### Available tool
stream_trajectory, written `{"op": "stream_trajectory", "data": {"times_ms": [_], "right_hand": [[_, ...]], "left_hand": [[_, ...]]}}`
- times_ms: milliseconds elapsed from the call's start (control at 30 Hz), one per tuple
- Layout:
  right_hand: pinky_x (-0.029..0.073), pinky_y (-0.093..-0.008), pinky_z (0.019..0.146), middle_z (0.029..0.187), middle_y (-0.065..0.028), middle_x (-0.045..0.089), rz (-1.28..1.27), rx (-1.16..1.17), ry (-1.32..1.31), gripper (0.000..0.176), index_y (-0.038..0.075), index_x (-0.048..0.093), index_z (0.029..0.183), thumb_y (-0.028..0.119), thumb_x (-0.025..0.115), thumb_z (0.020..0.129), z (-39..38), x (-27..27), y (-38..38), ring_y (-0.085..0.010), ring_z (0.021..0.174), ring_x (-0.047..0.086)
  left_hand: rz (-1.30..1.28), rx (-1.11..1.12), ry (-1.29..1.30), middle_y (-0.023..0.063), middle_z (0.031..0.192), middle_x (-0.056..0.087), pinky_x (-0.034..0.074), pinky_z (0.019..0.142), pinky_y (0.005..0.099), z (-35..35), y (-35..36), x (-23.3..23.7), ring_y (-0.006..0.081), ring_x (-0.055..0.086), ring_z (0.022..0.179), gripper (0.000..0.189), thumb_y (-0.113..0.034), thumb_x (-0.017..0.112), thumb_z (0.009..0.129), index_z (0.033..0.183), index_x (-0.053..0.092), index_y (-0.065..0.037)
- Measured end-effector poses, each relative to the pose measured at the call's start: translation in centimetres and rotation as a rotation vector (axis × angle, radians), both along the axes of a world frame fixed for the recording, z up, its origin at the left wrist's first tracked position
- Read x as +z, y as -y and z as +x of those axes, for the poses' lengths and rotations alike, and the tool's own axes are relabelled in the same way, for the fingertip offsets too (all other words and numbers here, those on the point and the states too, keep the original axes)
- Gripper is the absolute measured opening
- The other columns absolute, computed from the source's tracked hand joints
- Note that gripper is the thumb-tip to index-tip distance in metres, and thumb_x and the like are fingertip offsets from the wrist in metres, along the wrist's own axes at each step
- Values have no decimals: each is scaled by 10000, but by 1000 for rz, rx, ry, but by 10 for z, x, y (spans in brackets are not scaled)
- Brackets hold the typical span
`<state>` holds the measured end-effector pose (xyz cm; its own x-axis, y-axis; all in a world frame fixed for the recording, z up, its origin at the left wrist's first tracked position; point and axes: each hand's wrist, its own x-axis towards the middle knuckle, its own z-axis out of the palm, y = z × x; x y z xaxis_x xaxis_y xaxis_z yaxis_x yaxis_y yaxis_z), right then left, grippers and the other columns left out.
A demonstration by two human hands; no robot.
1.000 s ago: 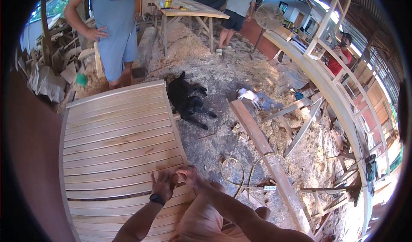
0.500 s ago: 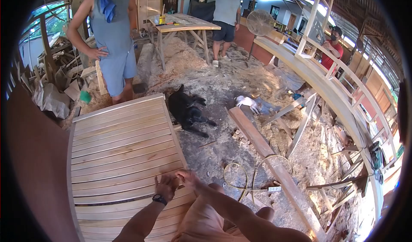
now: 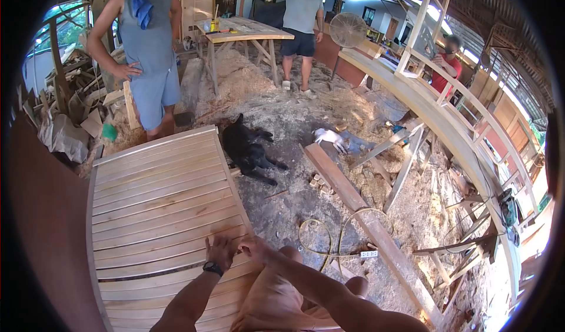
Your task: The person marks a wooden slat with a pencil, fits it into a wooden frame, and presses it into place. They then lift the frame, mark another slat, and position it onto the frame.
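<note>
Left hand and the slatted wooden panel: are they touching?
Touching. The head view shows the left hand lying, fingers spread, flat on the slatted wooden panel near its right edge.

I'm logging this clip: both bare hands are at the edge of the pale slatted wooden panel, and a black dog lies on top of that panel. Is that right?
Not quite. In the head view the black dog lies on the sawdust-strewn ground beside the pale slatted wooden panel, not on it. The left hand and right hand are at the panel's edge, as said.
</note>
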<state>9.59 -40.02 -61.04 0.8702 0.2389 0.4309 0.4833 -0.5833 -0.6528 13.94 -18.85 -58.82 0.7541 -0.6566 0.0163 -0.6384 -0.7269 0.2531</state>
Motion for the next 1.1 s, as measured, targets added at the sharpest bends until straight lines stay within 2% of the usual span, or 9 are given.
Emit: {"op": "stream_trajectory", "data": {"times_ms": [267, 367, 467, 567, 600, 633, 667, 833, 1100], "right_hand": [[570, -470, 752, 880, -114, 700, 14, -31, 39, 104, 45, 655, 887, -3, 689, 802, -11, 22, -5, -348, 842, 708], [548, -411, 707, 890, -104, 705, -69, -76, 95, 64, 73, 693, 915, 69, 695, 851, -12, 20, -2, -312, 807, 694], [523, -384, 743, 942, -60, 714, 74, -12, -90, 112, 67, 701, 985, 143, 673, 907, 10, -65, 11, -258, 809, 673], [498, -356, 779, 994, -17, 722, 219, 97, -156, 189, 62, 710, 1055, 217, 652, 964, 16, -200, 20, -205, 812, 652], [520, -386, 944, 1165, -67, 725, -14, -1, -298, 208, 118, 754, 1070, 127, 600, 930, -19, -42, 23, -244, 1128, 662], [546, -403, 898, 1113, -109, 742, -208, -74, -50, 183, 108, 755, 1033, 88, 628, 903, -25, 3, 11, -293, 1058, 699], [551, -445, 845, 966, -93, 754, -179, -152, -123, 110, 169, 752, 998, 158, 686, 910, -17, -6, 9, -344, 890, 699], [591, -392, 759, 933, -90, 765, -144, -103, 6, 121, 78, 751, 929, 17, 673, 858, -6, 31, 3, -294, 847, 743], [570, -402, 851, 951, -57, 776, -161, -113, -34, 87, 97, 759, 922, 81, 694, 867, -7, 40, -1, -266, 900, 742]], "left_hand": [[-30, -19, 26, 104, 1504, 492, 188, 1177, 737, -2, -6, -5, 327, 352, 1489, 540, -247, 669, 894, 1405, 547, -123], [8, -16, 25, 104, 1515, 482, 189, 1174, 741, 5, -1, -10, 331, 340, 1498, 541, -293, 652, 909, 1414, 544, -134], [-67, -36, 90, 135, 1511, 475, 133, 1194, 728, 3, -8, -41, 328, 336, 1497, 596, -445, 570, 942, 1441, 531, -120], [-1, -5, 35, 143, 1470, 509, 108, 1211, 706, -1, -3, -21, 335, 359, 1468, 571, -409, 552, 942, 1401, 556, -71], [-17, -5, -17, 137, 1476, 512, 145, 1209, 700, -2, -3, -11, 328, 368, 1465, 551, -373, 569, 950, 1418, 550, -83], [8, -11, 37, 110, 1497, 511, 174, 1210, 686, 1, -4, -28, 327, 370, 1470, 527, -318, 590, 955, 1442, 545, -121], [46, -13, -38, 82, 1519, 506, 198, 1207, 680, -3, -2, 1, 324, 360, 1487, 522, -308, 609, 969, 1463, 535, -155], [6, 20, 69, 56, 1531, 497, 229, 1203, 674, 0, -1, -9, 316, 359, 1497, 508, -386, 613, 1006, 1455, 543, -157], [-16, 27, 55, 50, 1532, 496, 231, 1202, 675, -2, -2, -4, 314, 372, 1485, 472, -370, 628, 1000, 1412, 572, -148]]}}
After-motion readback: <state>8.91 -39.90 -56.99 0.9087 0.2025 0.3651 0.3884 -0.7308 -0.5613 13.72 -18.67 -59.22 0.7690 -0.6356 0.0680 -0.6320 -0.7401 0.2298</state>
